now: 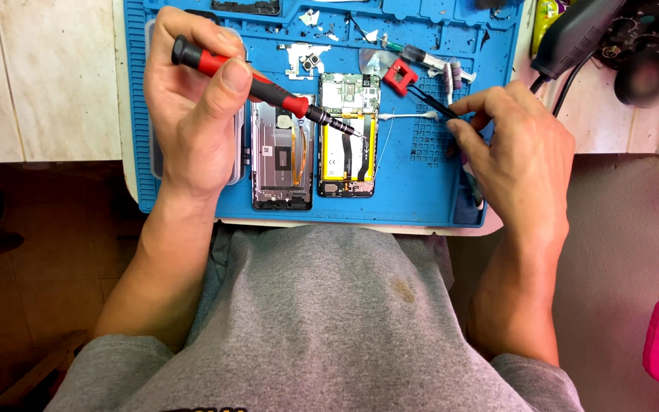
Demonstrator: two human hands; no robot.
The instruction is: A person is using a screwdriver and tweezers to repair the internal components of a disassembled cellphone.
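Left hand [192, 107]: fingers clamped round a red-and-black screwdriver [257, 82], ribbed grip, slim steel tip over the opened phone [347, 137]. The phone lies flat mid-mat, its yellow-edged battery and green board bare. Right hand [516, 152]: fingertips pinched together on black tweezers [430, 101] just beside a white cotton swab [406, 116]. Detached grey back cover [282, 156] beside the phone. Blue ridged silicone mat [421, 191].

Pale tiled surface [40, 76] beside blue mat [490, 46]; dark brown floor [32, 244] below.
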